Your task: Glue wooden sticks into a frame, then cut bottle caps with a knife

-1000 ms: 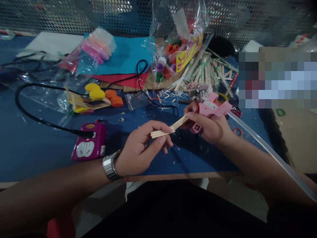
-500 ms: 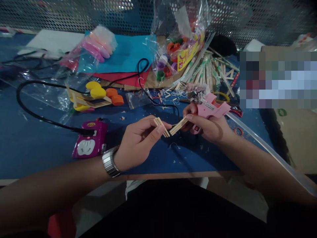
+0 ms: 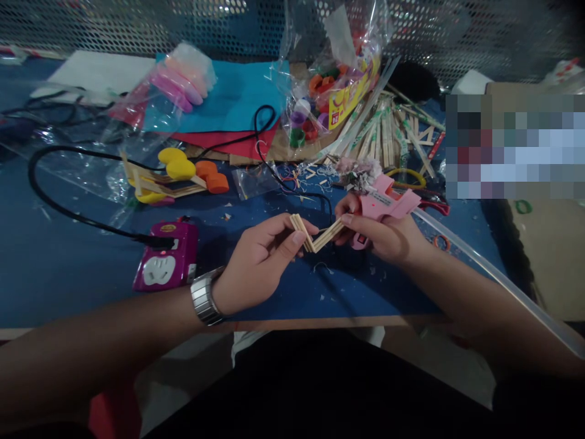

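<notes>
My left hand (image 3: 256, 262), with a metal watch (image 3: 205, 299) at its wrist, pinches a short bundle of wooden sticks (image 3: 302, 233) between thumb and fingers. Another bundle of wooden sticks (image 3: 329, 235) is pinched by my right hand (image 3: 384, 235). The lower ends of the two bundles meet in a V shape above the blue table. A pink glue gun (image 3: 388, 200) is also in my right hand, against the palm, with a long clear glue stick (image 3: 479, 268) reaching back over the forearm. The right hand's lower fingers are partly hidden.
A purple power socket (image 3: 167, 256) with a black cable (image 3: 68, 213) lies left. Behind are a wooden piece with yellow (image 3: 180, 167) and orange caps (image 3: 212, 177), a bag of coloured caps (image 3: 315, 116), a stick pile (image 3: 379, 134), and blue sheets (image 3: 242, 91). Cardboard (image 3: 548, 256) stands right.
The gap between the two stick bundles has closed, and their lower ends now meet. My right hand and the glue gun have shifted slightly left.
</notes>
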`<state>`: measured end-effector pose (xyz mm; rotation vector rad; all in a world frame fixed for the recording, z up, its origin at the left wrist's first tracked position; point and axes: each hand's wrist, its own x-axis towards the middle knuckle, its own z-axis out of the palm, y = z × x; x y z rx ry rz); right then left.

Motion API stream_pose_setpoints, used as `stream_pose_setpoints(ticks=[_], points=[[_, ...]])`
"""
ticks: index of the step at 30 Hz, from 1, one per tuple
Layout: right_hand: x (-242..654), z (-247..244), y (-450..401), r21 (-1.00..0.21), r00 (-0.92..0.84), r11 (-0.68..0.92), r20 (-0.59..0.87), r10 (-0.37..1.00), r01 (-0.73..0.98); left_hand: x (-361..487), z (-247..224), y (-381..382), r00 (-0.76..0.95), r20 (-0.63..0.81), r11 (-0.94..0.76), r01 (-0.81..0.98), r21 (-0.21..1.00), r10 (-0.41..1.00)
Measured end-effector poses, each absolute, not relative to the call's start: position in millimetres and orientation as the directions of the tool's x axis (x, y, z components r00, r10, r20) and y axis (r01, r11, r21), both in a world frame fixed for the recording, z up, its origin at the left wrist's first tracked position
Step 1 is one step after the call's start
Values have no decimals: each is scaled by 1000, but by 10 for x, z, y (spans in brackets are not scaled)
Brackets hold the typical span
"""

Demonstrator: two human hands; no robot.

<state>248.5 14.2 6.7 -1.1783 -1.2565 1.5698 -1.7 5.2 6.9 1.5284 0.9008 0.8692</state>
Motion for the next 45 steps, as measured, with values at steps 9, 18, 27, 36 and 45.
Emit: stream_pose_setpoints(ticks=[9,18,27,36,45], points=[[2449,81,174,-973,-232,-170,-132,964,-153,10,42,52,429,3,34,-79,996,903],[2431,126,154,-967,-245,-204,-162,956,-154,43,-27,59,450,41,87,-259,962,892],[2435,148,165,-977,-243,-197,-170,955,-88,45,4,86,449,-55,201,-284,938,892],[2439,136,150,-977,-265,-194,-165,950,-88,55,-21,92,447,-202,351,-281,893,871],[2482,84,128,-982,-319,-178,-150,936,-62,64,86,75,595,-294,359,10,933,748]])
